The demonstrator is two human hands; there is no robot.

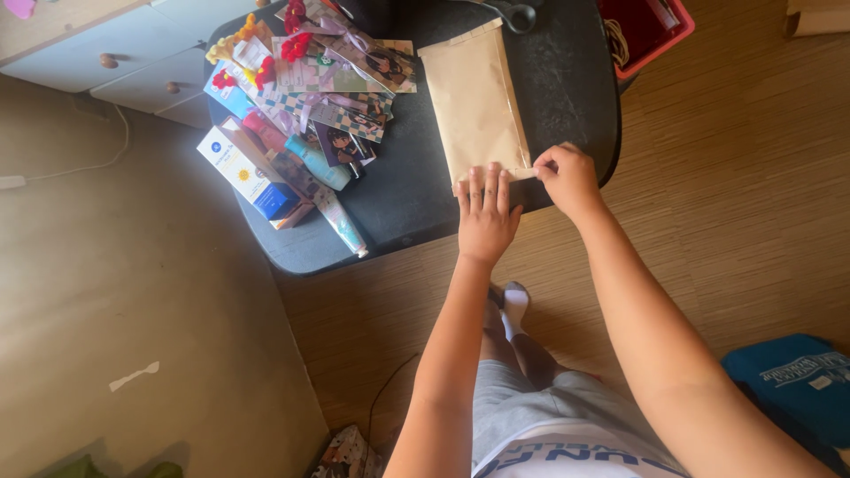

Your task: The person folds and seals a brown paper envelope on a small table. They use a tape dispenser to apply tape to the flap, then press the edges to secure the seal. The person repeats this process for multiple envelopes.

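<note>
Left hand (485, 212) lies flat, fingers together, palm down on the near edge of a brown kraft paper package (475, 102). Right hand (567, 177) sits just beside it at 3 o'clock, fingers pinched shut on the package's folded bottom flap. The hands are near each other, not touching. The package lies flat, running from the hands toward 12 o'clock on a dark round table (567, 80). At 10 o'clock from the hands, a pile of illustrated cards (354, 80), small red crochet flowers (296, 44) and cosmetic tubes (319, 164), with a white and blue carton (243, 173) at the table's left edge. Black scissors (518, 15) at 12 o'clock. Red crate (660, 40) at 1 o'clock beyond the table. White drawers (133, 62) at far 10 o'clock. Blue bag (797, 381) on the woven floor mat at 4 o'clock.
</note>
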